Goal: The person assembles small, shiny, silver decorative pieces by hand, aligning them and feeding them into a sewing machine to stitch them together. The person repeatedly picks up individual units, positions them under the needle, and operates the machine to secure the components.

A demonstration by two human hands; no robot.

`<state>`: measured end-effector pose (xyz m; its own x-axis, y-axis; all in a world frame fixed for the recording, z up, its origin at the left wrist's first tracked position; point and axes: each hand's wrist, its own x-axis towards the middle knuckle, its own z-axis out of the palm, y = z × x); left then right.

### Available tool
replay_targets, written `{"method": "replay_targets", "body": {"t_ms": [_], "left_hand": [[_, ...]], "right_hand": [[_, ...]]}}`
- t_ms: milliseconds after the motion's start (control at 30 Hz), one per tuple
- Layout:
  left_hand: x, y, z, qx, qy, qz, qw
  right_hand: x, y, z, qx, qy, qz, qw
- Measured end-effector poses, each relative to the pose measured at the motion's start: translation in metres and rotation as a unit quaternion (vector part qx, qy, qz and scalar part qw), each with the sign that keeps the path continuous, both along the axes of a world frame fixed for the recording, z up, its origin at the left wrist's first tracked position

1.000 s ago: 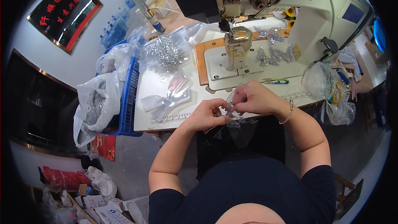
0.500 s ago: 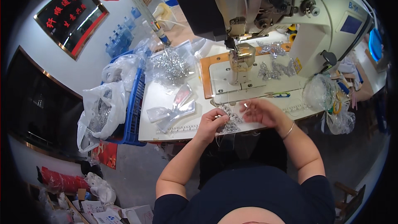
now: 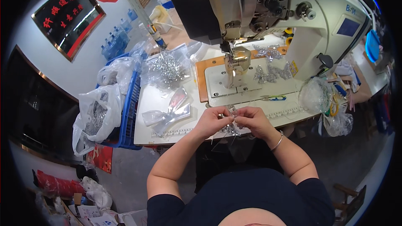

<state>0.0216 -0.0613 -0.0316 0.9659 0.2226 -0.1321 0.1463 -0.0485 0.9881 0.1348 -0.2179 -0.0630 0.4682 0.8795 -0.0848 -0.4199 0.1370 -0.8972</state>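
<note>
At the front edge of the white sewing table, both my hands meet over a silvery, sparkling ornament with clear strips or threads. My left hand pinches it from one side. My right hand is closed on its other side, thumb and fingertips together near the left ones. The fingers hide part of the ornament. Beyond my hands stands a post-bed sewing machine, apart from them. Small thread snips lie to the right, and several similar silvery ornaments rest on the machine's bed.
Left on the table are clear plastic shoe-upper-like pieces and a silvery heap on plastic. A blue crate with plastic bags adjoins the table's left edge. At the right are a clear bag and yellow-handled scissors.
My right hand, earlier open and apart with fingers spread, has moved left and closed on the ornament beside my left hand. The whole view has shifted slightly.
</note>
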Motion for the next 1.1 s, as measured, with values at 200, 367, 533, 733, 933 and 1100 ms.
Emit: {"method": "replay_targets", "body": {"t_ms": [200, 367, 533, 733, 933, 1100], "left_hand": [[0.019, 0.006, -0.005, 0.038, 0.040, -0.045, 0.997], [0.041, 0.023, 0.021, -0.038, 0.045, -0.154, 0.986], [0.084, 0.048, 0.070, -0.005, 0.065, -0.140, 0.988], [0.109, 0.084, 0.099, -0.037, 0.144, -0.096, 0.984], [0.113, 0.093, 0.108, -0.059, 0.139, -0.055, 0.987], [0.122, 0.104, 0.106, -0.063, 0.124, -0.065, 0.988]], "right_hand": [[0.001, 0.001, -0.012, 0.014, -0.082, -0.113, 0.990], [0.017, 0.009, 0.005, 0.064, -0.019, -0.184, 0.981], [0.048, 0.031, 0.040, 0.087, 0.054, -0.227, 0.968], [0.064, 0.074, 0.069, 0.055, -0.085, -0.314, 0.944], [0.080, 0.094, 0.064, -0.012, -0.371, -0.447, 0.814], [0.095, 0.100, 0.065, -0.050, -0.377, -0.399, 0.834]]}}
